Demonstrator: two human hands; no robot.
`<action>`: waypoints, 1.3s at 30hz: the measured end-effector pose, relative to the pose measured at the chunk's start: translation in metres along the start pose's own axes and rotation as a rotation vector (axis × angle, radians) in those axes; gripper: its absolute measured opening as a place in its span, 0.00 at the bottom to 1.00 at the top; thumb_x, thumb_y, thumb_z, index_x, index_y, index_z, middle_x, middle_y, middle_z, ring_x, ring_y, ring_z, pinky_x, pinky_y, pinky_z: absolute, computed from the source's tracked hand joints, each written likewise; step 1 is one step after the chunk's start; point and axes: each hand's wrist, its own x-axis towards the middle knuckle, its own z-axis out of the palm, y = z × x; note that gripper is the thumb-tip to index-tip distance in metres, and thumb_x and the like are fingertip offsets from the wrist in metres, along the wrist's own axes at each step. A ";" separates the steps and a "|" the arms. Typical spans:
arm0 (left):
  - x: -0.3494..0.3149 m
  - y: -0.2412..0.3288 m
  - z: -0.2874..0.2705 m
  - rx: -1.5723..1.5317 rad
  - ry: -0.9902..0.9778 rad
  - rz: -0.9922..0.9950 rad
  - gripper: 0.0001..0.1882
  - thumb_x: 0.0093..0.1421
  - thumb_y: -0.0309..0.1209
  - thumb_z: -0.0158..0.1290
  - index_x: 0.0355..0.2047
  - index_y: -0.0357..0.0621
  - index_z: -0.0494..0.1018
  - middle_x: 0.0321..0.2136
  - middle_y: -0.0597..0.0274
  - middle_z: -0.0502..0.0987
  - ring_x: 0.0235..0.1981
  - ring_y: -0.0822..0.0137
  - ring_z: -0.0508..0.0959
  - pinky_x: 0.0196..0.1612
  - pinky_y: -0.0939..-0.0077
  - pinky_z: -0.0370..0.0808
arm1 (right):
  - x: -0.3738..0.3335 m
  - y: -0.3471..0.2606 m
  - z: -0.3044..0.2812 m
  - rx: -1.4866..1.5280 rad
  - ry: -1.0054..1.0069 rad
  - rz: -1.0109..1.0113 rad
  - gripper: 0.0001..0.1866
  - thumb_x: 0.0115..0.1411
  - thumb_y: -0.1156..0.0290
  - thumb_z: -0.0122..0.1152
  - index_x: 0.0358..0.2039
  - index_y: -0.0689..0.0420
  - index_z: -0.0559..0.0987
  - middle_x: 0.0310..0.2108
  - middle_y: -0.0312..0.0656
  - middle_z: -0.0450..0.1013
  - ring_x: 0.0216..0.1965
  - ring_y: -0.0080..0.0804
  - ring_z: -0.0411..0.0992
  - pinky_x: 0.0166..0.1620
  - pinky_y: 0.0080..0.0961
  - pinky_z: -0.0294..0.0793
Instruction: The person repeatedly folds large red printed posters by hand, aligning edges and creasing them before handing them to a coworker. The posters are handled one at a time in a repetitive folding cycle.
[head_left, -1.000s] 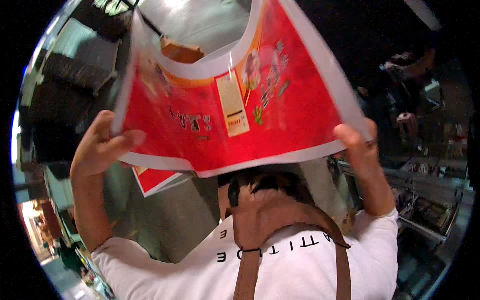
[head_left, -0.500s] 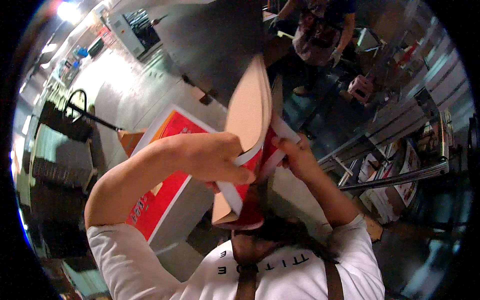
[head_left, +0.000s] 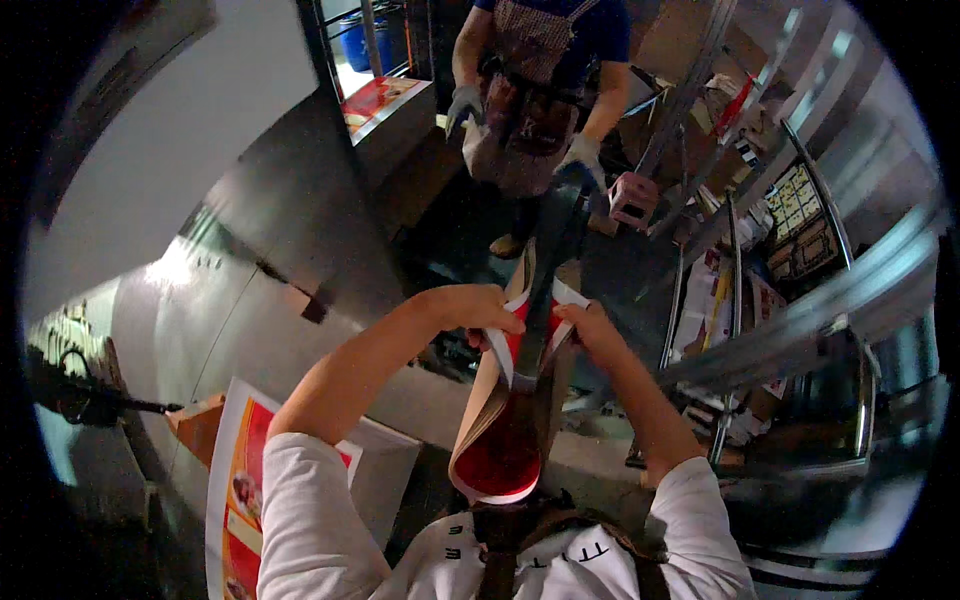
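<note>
A bent bundle of printed sheets (head_left: 497, 447) hangs before my chest, curved into a U with the red, white-edged print inside and the brown backs outside. My left hand (head_left: 478, 308) is closed on its left edge, fingers wrapped over the white margin. On the opposite edge my right hand (head_left: 588, 330) grips with the thumb on top. Both arms reach forward, and the two held edges stand a short way apart. How many sheets lie in the bundle I cannot tell.
A co-worker with gloved hands (head_left: 580, 165) stands ahead. Red and yellow printed sheets (head_left: 232, 440) lie at my lower left. More printed sheets (head_left: 385, 100) top a stack beyond the doorway. A pink stool (head_left: 633, 198) stands ahead right, and metal rails (head_left: 790, 467) run along my right.
My view has swung right, toward the co-worker. The bundle's flaring brown end has dropped from in front of my hands, and the red inner side now shows. Both hands still grip it.
</note>
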 end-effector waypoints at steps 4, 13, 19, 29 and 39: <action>0.082 0.011 -0.060 0.012 0.137 -0.040 0.20 0.50 0.43 0.54 0.25 0.33 0.74 0.18 0.56 0.75 0.14 0.69 0.73 0.17 0.79 0.69 | 0.085 0.002 -0.022 -0.070 -0.020 -0.026 0.27 0.46 0.57 0.60 0.38 0.64 0.63 0.26 0.40 0.66 0.23 0.24 0.64 0.21 0.21 0.60; 0.135 0.043 -0.177 -0.127 0.304 0.023 0.19 0.50 0.41 0.53 0.26 0.32 0.73 0.22 0.55 0.74 0.15 0.71 0.73 0.20 0.77 0.72 | 0.190 -0.082 -0.047 -0.110 0.055 -0.185 0.22 0.49 0.58 0.58 0.34 0.67 0.71 0.24 0.43 0.70 0.23 0.30 0.68 0.25 0.26 0.66; 0.159 0.039 -0.205 -0.090 0.503 0.053 0.19 0.50 0.39 0.52 0.25 0.29 0.73 0.19 0.52 0.75 0.17 0.67 0.74 0.20 0.72 0.71 | 0.245 -0.075 -0.082 -0.191 0.287 -0.142 0.43 0.44 0.51 0.61 0.49 0.75 0.59 0.34 0.52 0.67 0.35 0.37 0.66 0.36 0.30 0.68; 0.091 -0.022 -0.105 0.261 1.104 0.374 0.13 0.54 0.35 0.47 0.33 0.38 0.68 0.32 0.48 0.74 0.36 0.49 0.74 0.39 0.61 0.71 | 0.240 -0.019 -0.084 -0.067 0.387 -0.365 0.14 0.57 0.62 0.48 0.35 0.60 0.74 0.27 0.39 0.73 0.23 0.26 0.71 0.23 0.19 0.66; -0.181 -0.293 0.289 0.256 0.966 -0.658 0.29 0.45 0.36 0.56 0.50 0.51 0.64 0.52 0.52 0.62 0.53 0.53 0.63 0.52 0.63 0.64 | 0.040 0.201 0.153 -0.429 -0.878 -0.062 0.13 0.56 0.70 0.51 0.39 0.65 0.74 0.26 0.42 0.74 0.26 0.27 0.73 0.31 0.20 0.73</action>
